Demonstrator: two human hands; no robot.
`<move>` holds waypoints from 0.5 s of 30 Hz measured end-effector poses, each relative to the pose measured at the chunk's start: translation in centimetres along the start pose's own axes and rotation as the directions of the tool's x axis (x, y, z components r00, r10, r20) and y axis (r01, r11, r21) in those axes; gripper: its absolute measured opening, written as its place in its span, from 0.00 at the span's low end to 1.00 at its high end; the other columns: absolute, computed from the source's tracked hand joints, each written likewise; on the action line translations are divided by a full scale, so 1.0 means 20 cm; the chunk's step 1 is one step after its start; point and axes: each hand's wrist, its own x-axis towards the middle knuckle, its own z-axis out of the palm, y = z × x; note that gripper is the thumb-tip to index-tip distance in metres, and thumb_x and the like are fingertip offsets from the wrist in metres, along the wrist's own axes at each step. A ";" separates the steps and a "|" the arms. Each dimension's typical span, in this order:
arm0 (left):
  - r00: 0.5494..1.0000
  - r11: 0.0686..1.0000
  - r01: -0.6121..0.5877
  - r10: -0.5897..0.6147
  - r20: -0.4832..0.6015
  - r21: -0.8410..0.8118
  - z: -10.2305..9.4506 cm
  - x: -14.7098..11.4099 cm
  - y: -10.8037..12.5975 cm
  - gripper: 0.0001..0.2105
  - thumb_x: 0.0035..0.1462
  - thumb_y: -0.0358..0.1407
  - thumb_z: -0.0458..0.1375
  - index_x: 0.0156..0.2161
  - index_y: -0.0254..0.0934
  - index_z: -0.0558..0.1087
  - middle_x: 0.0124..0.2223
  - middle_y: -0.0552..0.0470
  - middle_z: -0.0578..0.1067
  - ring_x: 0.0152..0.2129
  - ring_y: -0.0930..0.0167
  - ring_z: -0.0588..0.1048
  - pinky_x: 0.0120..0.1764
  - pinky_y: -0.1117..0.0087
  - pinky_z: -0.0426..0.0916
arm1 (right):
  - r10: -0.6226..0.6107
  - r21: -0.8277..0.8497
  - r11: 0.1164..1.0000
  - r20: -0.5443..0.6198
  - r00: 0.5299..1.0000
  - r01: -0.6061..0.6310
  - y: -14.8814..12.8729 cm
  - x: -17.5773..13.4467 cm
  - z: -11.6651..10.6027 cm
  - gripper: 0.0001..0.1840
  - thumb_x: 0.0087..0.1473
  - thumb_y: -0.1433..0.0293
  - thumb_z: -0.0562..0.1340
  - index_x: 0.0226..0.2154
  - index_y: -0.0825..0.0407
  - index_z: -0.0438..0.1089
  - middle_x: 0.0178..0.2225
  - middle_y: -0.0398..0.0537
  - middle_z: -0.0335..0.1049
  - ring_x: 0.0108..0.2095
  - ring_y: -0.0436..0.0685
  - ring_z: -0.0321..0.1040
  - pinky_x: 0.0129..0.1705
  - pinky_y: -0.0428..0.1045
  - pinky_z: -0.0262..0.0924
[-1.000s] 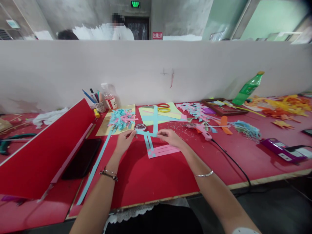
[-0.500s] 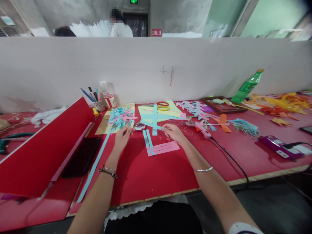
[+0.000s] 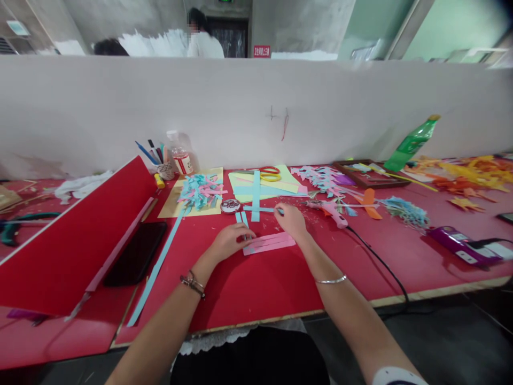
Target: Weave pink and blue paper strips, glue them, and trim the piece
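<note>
"What do we have in the hands?"

"We see two hands. The right hand (image 3: 292, 220) has its grip pinched closed on the end of one light-blue paper strip (image 3: 264, 209), which crosses a second light-blue strip (image 3: 255, 187) pointing away from us. The left hand (image 3: 230, 241) curves its fingers over a flat woven piece of pink and light-blue paper strips (image 3: 272, 243) on the red desk (image 3: 248, 294); whether that grip has hold of it, we cannot tell."

"And our count of the rest?"

"Two plastic bottles, a clear one with a white cap (image 3: 181, 155) and a green one with a yellow cap (image 3: 412, 143); one pair of scissors with red and yellow handles (image 3: 271, 178); one pink glue gun (image 3: 329, 206); one round patterned disc (image 3: 231, 205), just beyond the woven piece; one black phone on the left (image 3: 136, 254); one purple box on the right (image 3: 465, 245)."

"Any writing we can read?"

"One red sign (image 3: 262, 51) on the far wall carries white Chinese characters, beginning 卫生间. The clear bottle's label is red and white, but its print is too small for us."
</note>
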 end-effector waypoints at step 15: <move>0.996 0.999 0.023 -0.026 0.080 0.039 0.02 -0.06 -0.01 0.07 0.51 0.34 0.53 0.34 0.38 0.73 0.33 0.51 0.72 0.30 0.73 0.70 0.33 0.75 0.63 | 0.106 -0.364 0.927 0.018 0.994 -0.092 -0.11 -0.32 -0.23 0.15 0.49 0.63 0.55 0.40 0.51 0.64 0.32 0.54 0.68 0.33 0.60 0.65 0.28 0.50 0.54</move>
